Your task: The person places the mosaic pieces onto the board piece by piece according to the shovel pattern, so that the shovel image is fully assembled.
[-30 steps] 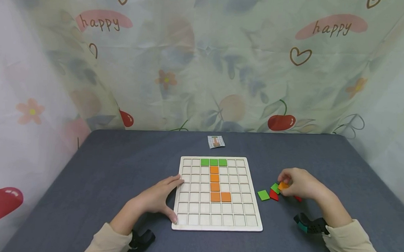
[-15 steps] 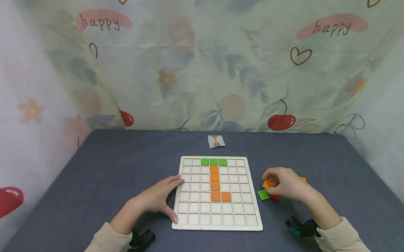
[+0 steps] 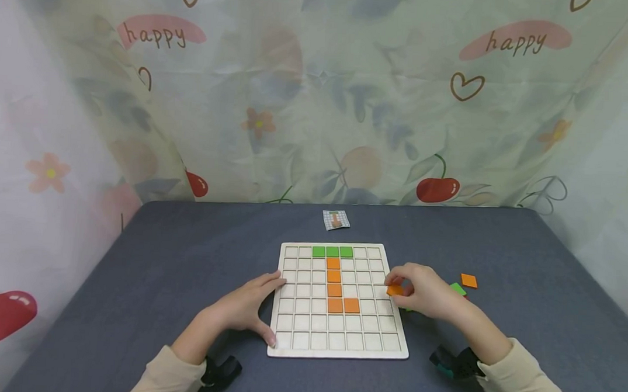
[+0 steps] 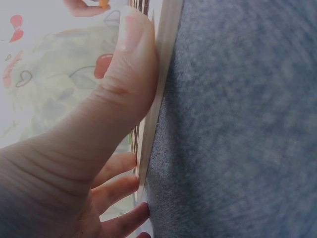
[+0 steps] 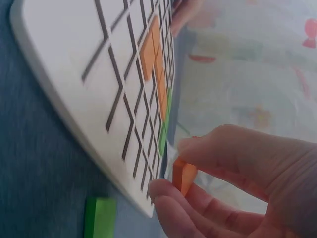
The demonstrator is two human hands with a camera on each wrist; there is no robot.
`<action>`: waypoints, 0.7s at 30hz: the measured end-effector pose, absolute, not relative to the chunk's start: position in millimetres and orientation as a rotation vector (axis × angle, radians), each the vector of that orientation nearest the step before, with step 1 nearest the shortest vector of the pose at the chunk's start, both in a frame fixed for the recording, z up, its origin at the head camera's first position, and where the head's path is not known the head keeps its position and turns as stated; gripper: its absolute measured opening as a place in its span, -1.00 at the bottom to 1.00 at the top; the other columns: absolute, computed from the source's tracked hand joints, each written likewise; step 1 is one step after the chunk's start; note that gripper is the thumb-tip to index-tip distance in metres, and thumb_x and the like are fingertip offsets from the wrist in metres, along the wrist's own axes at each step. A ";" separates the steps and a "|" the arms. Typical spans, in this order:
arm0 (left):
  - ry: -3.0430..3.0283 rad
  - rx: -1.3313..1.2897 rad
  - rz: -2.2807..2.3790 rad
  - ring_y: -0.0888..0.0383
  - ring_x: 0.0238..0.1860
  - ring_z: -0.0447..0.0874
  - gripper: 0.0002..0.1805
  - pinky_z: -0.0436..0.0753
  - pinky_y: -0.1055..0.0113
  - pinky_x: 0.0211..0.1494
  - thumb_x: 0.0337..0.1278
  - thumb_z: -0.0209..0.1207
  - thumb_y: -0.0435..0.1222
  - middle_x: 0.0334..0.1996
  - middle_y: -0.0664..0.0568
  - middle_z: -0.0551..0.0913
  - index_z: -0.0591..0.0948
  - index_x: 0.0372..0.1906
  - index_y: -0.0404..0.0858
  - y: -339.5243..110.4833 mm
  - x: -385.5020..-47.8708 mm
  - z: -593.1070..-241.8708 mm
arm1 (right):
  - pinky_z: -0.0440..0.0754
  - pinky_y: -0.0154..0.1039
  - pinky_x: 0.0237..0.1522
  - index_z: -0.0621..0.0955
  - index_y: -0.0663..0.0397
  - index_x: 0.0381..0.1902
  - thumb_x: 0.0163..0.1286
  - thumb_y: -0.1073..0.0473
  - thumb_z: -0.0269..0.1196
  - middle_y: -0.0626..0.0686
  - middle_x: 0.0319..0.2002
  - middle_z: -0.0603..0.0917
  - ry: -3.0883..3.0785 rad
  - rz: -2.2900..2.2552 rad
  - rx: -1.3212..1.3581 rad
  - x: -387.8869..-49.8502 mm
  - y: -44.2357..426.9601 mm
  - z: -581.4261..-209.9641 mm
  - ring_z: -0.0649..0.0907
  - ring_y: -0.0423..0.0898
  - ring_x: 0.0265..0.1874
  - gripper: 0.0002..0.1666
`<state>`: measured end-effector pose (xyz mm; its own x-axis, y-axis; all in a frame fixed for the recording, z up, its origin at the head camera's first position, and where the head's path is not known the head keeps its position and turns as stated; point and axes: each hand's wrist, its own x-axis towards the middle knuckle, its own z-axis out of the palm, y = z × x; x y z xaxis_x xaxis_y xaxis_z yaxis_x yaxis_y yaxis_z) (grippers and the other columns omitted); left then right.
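Orange tile reaches the board's edge

The orange tile [image 3: 395,289] sits pinched between the thumb and fingers of the right hand [image 3: 427,291], held at the right-hand rim of the white grid board [image 3: 338,355]. The right wrist view shows it raised, apart from the board's face. Half a second ago that hand was above the loose pieces; it has swung left, and a loose orange tile [image 3: 469,280] now lies fully uncovered behind it. I judge that the work has passed from picking up to bringing across, with this piece not yet in any cell.

On the board nothing has altered: three green tiles [image 3: 332,252] fill the middle of the far row, four orange tiles [image 3: 334,276] run down from the centre one, and a single orange tile [image 3: 351,306] adjoins the lowest on its right.

The left hand [image 3: 243,304] stays on the left edge, thumb and fingers spread apart and touching it, which probably steadies the board.

Beside the right wrist lies a loose green tile [image 3: 458,289], partly hidden. Beyond the board, a small patterned card [image 3: 336,220] rests on the dark table [image 3: 212,244], its print too small to read.
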<state>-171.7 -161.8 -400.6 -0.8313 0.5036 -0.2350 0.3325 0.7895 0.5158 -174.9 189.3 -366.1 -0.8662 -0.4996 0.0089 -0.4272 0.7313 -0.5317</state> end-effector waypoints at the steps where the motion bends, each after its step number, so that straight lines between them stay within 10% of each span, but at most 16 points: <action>1: 2.618 0.634 0.658 -0.17 0.45 0.05 0.28 0.21 -0.08 0.39 -0.64 0.53 0.07 0.45 -0.16 0.09 0.19 0.40 -0.27 -161.8 -171.7 -400.7 | 0.50 -0.43 -0.41 0.62 0.15 -0.22 0.07 0.32 0.34 0.04 -0.29 0.62 2.797 -0.810 -0.773 -174.4 187.2 -366.9 0.49 -0.19 -0.46 -0.74; 21: 2.618 0.625 0.668 -0.17 0.45 0.03 0.28 0.19 -0.09 0.40 -0.65 0.53 0.08 0.46 -0.14 0.08 0.19 0.40 -0.25 -162.1 -171.8 -402.1 | 0.56 -0.45 -0.34 0.62 0.08 -0.13 0.10 0.38 0.30 0.03 -0.26 0.57 2.693 -0.865 -0.896 -162.6 151.1 -372.8 0.52 -0.21 -0.37 -0.68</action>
<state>-171.8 -162.1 -402.1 -0.8346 0.4983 -0.2349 0.3248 0.7895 0.5208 -162.6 151.1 -372.8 -0.8039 -0.5946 0.0176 -0.4936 0.6503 -0.5775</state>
